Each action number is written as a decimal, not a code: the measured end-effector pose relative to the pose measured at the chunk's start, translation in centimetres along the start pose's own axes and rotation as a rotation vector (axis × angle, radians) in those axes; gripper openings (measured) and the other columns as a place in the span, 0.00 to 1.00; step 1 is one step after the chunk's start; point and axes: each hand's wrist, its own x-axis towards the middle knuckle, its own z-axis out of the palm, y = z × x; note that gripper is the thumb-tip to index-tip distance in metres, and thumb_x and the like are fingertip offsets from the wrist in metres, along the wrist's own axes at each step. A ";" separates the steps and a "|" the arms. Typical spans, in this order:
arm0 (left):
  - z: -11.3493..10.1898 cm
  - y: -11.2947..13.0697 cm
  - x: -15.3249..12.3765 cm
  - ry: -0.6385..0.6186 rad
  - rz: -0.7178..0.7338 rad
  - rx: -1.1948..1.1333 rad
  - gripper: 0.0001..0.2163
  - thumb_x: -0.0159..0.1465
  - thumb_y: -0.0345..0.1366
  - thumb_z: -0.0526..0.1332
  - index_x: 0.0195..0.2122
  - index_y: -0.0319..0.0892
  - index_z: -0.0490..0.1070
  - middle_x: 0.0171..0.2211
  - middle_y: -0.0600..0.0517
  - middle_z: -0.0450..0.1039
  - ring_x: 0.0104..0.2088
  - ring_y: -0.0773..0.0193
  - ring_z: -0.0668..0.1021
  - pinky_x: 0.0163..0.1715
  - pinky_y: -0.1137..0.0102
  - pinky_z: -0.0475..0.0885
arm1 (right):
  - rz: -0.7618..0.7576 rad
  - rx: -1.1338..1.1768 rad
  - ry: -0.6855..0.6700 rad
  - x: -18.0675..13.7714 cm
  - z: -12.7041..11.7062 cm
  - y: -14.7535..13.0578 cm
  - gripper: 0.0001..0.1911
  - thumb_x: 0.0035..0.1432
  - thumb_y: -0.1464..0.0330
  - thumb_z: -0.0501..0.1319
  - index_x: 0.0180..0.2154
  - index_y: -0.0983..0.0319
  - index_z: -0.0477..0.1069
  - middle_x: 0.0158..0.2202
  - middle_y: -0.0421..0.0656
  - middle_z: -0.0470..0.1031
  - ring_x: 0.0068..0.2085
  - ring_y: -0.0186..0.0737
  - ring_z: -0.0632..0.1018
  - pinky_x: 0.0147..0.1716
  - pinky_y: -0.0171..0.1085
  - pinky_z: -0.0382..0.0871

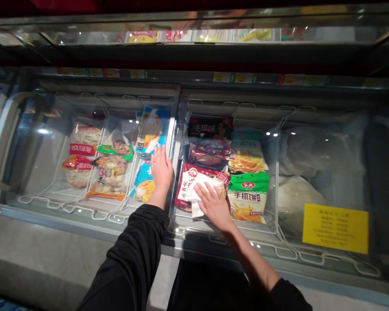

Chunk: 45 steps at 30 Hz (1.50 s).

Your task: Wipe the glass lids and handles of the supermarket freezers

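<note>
Right hand [214,205]: spread flat over white cloth [203,179] on freezer glass [343,181], apparently wiping. Left hand [162,168]: flat, fingers extended. Next stroke calls for even pressure.

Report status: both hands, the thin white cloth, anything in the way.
Left bare hand open, palm-down on clear glass lid. Right bare hand flat over thin white cloth. Yellow rectangular notice farther right, apart from cloth.
</note>
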 end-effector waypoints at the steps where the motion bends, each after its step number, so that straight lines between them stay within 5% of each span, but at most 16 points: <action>1: 0.1 -0.2 0.0 0.000 0.003 -0.002 0.28 0.72 0.31 0.50 0.74 0.40 0.58 0.76 0.45 0.55 0.77 0.55 0.57 0.77 0.54 0.51 | 0.069 0.011 -0.005 0.9 -1.0 2.3 0.35 0.73 0.62 0.51 0.77 0.53 0.47 0.76 0.38 0.55 0.75 0.51 0.61 0.73 0.55 0.57; 7: 0.5 -0.6 0.1 0.005 0.015 -0.028 0.29 0.73 0.32 0.50 0.75 0.42 0.57 0.77 0.47 0.54 0.77 0.57 0.55 0.77 0.55 0.50 | 0.512 -0.067 0.100 5.7 -7.0 18.5 0.34 0.74 0.58 0.47 0.76 0.61 0.51 0.77 0.49 0.55 0.76 0.61 0.56 0.72 0.66 0.53; 10: 0.5 -0.6 0.1 -0.016 0.019 -0.026 0.29 0.73 0.32 0.49 0.75 0.39 0.56 0.77 0.45 0.53 0.78 0.57 0.53 0.77 0.55 0.48 | 0.648 -0.062 0.154 8.5 -7.2 20.3 0.35 0.74 0.58 0.45 0.76 0.64 0.52 0.77 0.51 0.55 0.76 0.63 0.55 0.71 0.69 0.52; 12: 0.5 -0.7 0.1 -0.034 0.009 -0.035 0.29 0.73 0.32 0.49 0.75 0.38 0.56 0.77 0.45 0.52 0.78 0.56 0.52 0.78 0.55 0.47 | 0.572 -0.021 0.138 10.2 -6.0 17.1 0.34 0.74 0.60 0.44 0.76 0.64 0.52 0.77 0.51 0.56 0.77 0.63 0.55 0.72 0.69 0.50; 15: 0.1 -1.4 0.3 -0.089 0.004 -0.087 0.30 0.72 0.32 0.49 0.76 0.41 0.53 0.78 0.47 0.49 0.78 0.56 0.49 0.78 0.54 0.44 | 0.210 0.083 0.008 10.7 -2.9 6.9 0.34 0.74 0.64 0.43 0.76 0.66 0.51 0.77 0.50 0.55 0.77 0.63 0.53 0.73 0.68 0.48; 18: -0.6 -2.5 0.8 -0.190 0.042 -0.138 0.32 0.71 0.31 0.49 0.77 0.44 0.51 0.79 0.50 0.45 0.79 0.57 0.47 0.77 0.52 0.43 | -0.026 0.134 -0.058 7.7 0.1 -4.3 0.32 0.74 0.61 0.47 0.76 0.51 0.54 0.75 0.32 0.59 0.76 0.48 0.59 0.73 0.53 0.58; 21: -1.4 -3.7 1.6 -0.312 0.048 -0.169 0.34 0.70 0.30 0.50 0.78 0.47 0.50 0.79 0.51 0.43 0.79 0.55 0.47 0.77 0.50 0.44 | -0.151 0.156 -0.093 3.1 2.1 -10.4 0.32 0.73 0.61 0.50 0.75 0.42 0.51 0.74 0.24 0.58 0.74 0.38 0.64 0.70 0.44 0.64; 23: -1.7 -4.2 2.3 -0.382 0.045 -0.185 0.35 0.69 0.29 0.51 0.78 0.48 0.49 0.79 0.51 0.41 0.79 0.54 0.45 0.77 0.50 0.43 | -0.186 0.160 -0.105 1.0 2.6 -10.4 0.34 0.73 0.62 0.51 0.76 0.45 0.48 0.75 0.29 0.57 0.74 0.38 0.64 0.70 0.46 0.64; 26: -2.0 -4.5 2.9 -0.430 0.058 -0.199 0.36 0.69 0.30 0.53 0.78 0.48 0.48 0.80 0.52 0.40 0.79 0.54 0.43 0.77 0.50 0.42 | -0.096 0.114 -0.089 0.8 1.7 -5.7 0.34 0.74 0.63 0.50 0.77 0.54 0.47 0.76 0.38 0.56 0.76 0.44 0.60 0.72 0.51 0.59; 31: -3.7 -4.9 1.4 -0.547 0.143 -0.217 0.35 0.69 0.32 0.53 0.78 0.44 0.49 0.79 0.47 0.43 0.78 0.51 0.45 0.76 0.49 0.46 | 0.430 0.062 0.033 4.5 -2.8 4.7 0.32 0.74 0.62 0.47 0.75 0.59 0.54 0.77 0.46 0.55 0.77 0.53 0.56 0.73 0.61 0.53; 34: -5.5 -6.0 -2.1 -0.630 0.220 -0.211 0.35 0.67 0.31 0.55 0.77 0.40 0.51 0.78 0.44 0.45 0.78 0.52 0.49 0.77 0.53 0.49 | 0.608 0.154 0.084 6.5 -4.5 6.2 0.32 0.72 0.65 0.49 0.74 0.60 0.57 0.77 0.50 0.56 0.77 0.57 0.55 0.71 0.67 0.52; 36: -6.6 -7.0 -5.0 -0.675 0.256 -0.207 0.36 0.66 0.30 0.55 0.77 0.41 0.51 0.79 0.46 0.45 0.78 0.55 0.49 0.77 0.56 0.48 | 0.660 0.180 0.107 7.3 -4.1 3.8 0.32 0.71 0.70 0.48 0.74 0.62 0.58 0.77 0.54 0.55 0.77 0.57 0.56 0.71 0.68 0.53; 39: -8.1 -8.3 -8.9 -0.737 0.267 -0.205 0.37 0.66 0.28 0.55 0.77 0.42 0.50 0.79 0.49 0.44 0.78 0.58 0.48 0.77 0.59 0.46 | 0.606 0.243 0.102 7.2 -1.9 -3.5 0.30 0.71 0.74 0.49 0.71 0.59 0.62 0.75 0.52 0.61 0.75 0.54 0.61 0.71 0.62 0.58; 42: -9.4 -9.5 -11.5 -0.805 0.252 -0.208 0.37 0.66 0.28 0.55 0.77 0.42 0.52 0.79 0.49 0.44 0.78 0.59 0.48 0.77 0.59 0.47 | 0.512 0.363 0.089 6.2 0.0 -11.1 0.20 0.72 0.65 0.60 0.63 0.58 0.70 0.66 0.50 0.72 0.64 0.53 0.74 0.62 0.57 0.72; 45: -10.8 -10.9 -13.2 -0.862 0.227 -0.215 0.35 0.66 0.28 0.55 0.76 0.43 0.55 0.78 0.49 0.48 0.78 0.60 0.50 0.76 0.60 0.49 | 0.501 0.478 0.124 5.7 0.2 -14.3 0.21 0.69 0.58 0.66 0.59 0.60 0.72 0.59 0.48 0.75 0.54 0.47 0.80 0.53 0.51 0.79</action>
